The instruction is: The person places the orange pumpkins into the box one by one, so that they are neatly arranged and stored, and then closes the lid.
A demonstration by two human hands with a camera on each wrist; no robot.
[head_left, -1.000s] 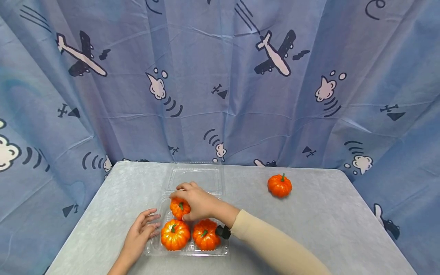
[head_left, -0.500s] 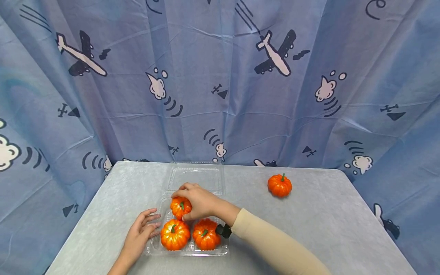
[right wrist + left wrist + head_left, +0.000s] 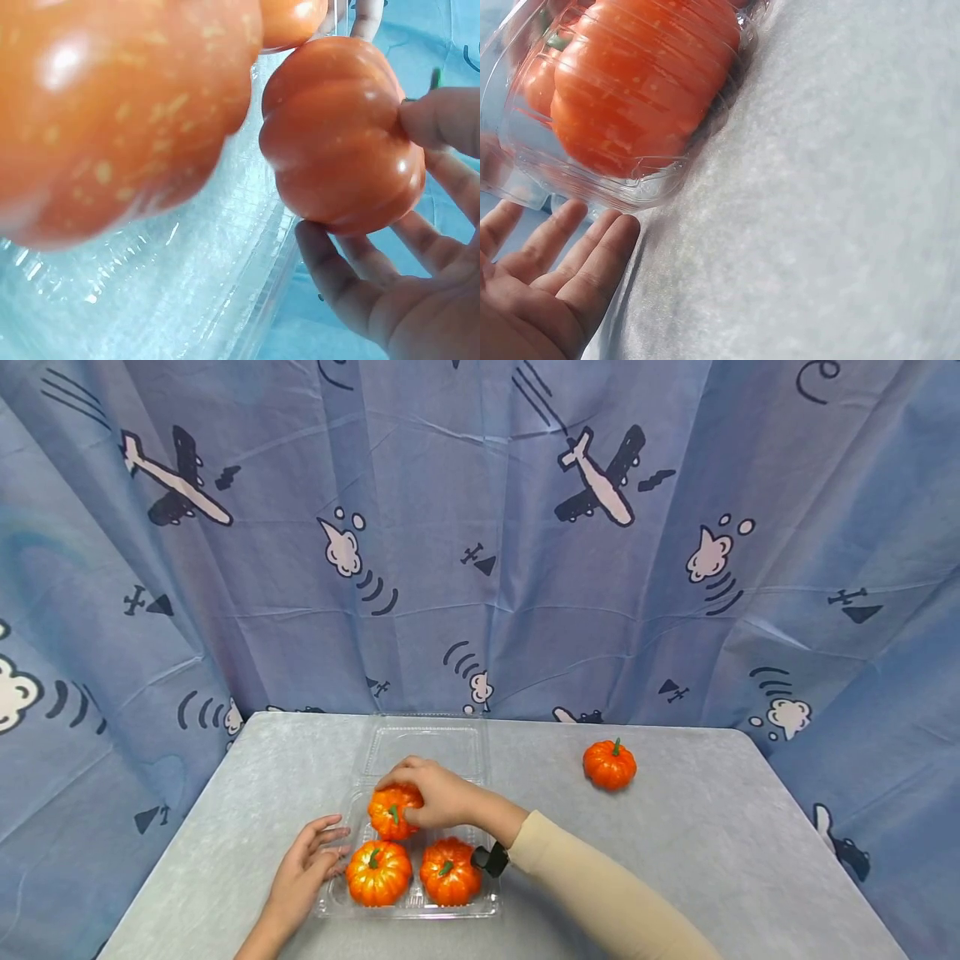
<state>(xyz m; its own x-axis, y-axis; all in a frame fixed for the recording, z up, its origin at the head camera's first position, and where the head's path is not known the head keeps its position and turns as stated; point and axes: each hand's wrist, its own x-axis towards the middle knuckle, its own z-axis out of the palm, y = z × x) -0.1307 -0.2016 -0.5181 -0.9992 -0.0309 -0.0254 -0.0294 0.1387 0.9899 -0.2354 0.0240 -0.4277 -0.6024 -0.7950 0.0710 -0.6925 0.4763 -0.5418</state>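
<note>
My right hand holds a small orange pumpkin over the back left part of a clear plastic clamshell box. The thumb lies on top beside the green stem, and the fingers curl round the side. Two more pumpkins sit in the front of the box, a left one and a right one. To the left of the box is my left hand, its fingers spread and loosely straight. Those fingertips reach the box's side wall; whether they press on it I cannot tell.
The clamshell's clear lid lies folded back behind the box. Another orange pumpkin stands apart on the grey table, toward the back right. A blue curtain with printed airplanes hangs behind the table's far edge.
The held pumpkin has tilted in my right hand, and the thumb has moved up onto its top. The front left pumpkin has shifted slightly left. My left hand has stayed in place.
</note>
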